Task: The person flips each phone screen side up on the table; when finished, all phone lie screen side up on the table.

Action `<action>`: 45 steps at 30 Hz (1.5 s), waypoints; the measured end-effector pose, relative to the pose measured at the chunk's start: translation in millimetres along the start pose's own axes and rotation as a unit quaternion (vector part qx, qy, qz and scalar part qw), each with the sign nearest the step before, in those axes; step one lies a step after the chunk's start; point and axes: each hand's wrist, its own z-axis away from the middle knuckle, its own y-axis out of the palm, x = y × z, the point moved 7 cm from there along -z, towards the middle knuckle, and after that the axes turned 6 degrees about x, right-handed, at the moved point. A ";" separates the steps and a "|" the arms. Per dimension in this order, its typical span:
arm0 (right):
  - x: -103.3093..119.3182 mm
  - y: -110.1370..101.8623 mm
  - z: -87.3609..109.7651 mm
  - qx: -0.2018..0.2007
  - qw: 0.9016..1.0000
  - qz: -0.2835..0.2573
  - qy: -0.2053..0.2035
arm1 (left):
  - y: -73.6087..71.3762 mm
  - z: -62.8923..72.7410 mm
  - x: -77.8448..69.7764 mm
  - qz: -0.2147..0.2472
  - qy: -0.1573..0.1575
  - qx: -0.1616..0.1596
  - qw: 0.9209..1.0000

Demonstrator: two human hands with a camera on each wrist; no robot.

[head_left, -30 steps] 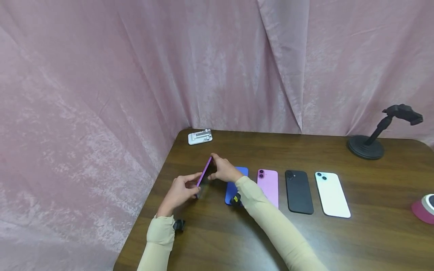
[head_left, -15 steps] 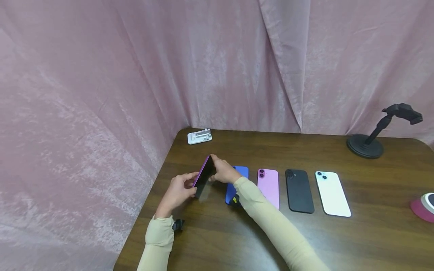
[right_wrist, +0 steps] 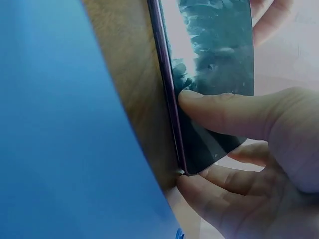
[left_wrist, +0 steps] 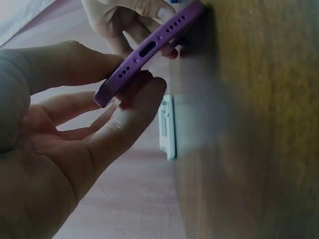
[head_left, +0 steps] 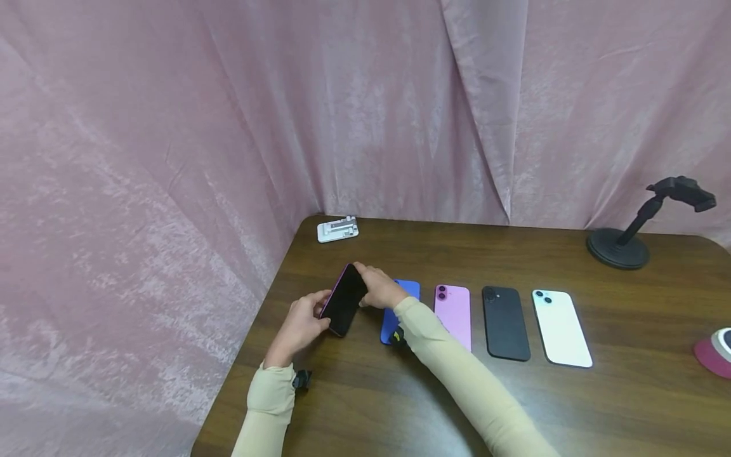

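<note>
A purple-edged smartphone point(head_left: 344, 301) is tilted over the left part of the table, its dark screen turned up toward the head camera. My left hand point(head_left: 299, 325) pinches its near left corner; in the left wrist view the thumb and fingers lie on both faces beside the charging port end point(left_wrist: 147, 49). At the far end my right hand point(head_left: 378, 287) grips the phone, thumb on the screen and fingers behind, as the right wrist view shows. Smudges and glare mark the screen point(right_wrist: 214, 50). Under my right wrist lies a blue phone point(head_left: 390, 322), partly hidden.
Right of the blue phone lie a pink phone point(head_left: 454, 314), a black phone point(head_left: 506, 324) and a white phone point(head_left: 562, 328), backs up. A white folding stand point(head_left: 337, 230) sits at the back left. A black stand point(head_left: 619, 248) and a pink-and-white round object point(head_left: 715, 353) are at right.
The held phone has turned from nearly edge-on to screen facing up toward the head camera. Both hands have kept hold of it and barely shifted.
</note>
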 end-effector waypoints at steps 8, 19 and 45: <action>-2.1 1.3 -3.2 -0.005 1.000 0.017 0.003 | 5.8 0.8 1.9 -0.027 0.007 0.000 1.000; -5.3 -2.1 -2.8 -0.010 0.999 0.034 0.040 | 12.7 1.0 -0.7 -0.076 -0.006 0.021 0.997; -8.6 0.7 3.5 -0.034 0.995 -0.049 0.075 | 30.6 -5.1 7.5 -0.106 -0.069 0.048 0.991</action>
